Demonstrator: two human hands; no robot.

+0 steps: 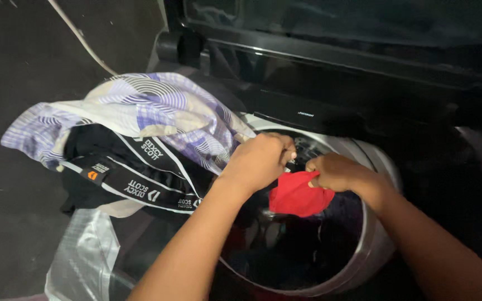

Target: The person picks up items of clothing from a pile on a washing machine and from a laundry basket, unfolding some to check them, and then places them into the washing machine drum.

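Observation:
A small red cloth (297, 196) hangs over the open drum of a top-loading washing machine (376, 245). My right hand (336, 171) pinches its upper right edge. My left hand (260, 160) is closed at its upper left edge, fingers curled; the exact grip is partly hidden. Both hands meet above the drum's far rim. Dark clothes lie inside the drum, hard to make out.
A pile of laundry rests left of the drum: a purple-and-white patterned cloth (157, 108) over black garments with white-striped waistbands (124, 175). A clear plastic bag (82, 256) lies at the lower left. The machine's raised black lid (336, 50) stands behind.

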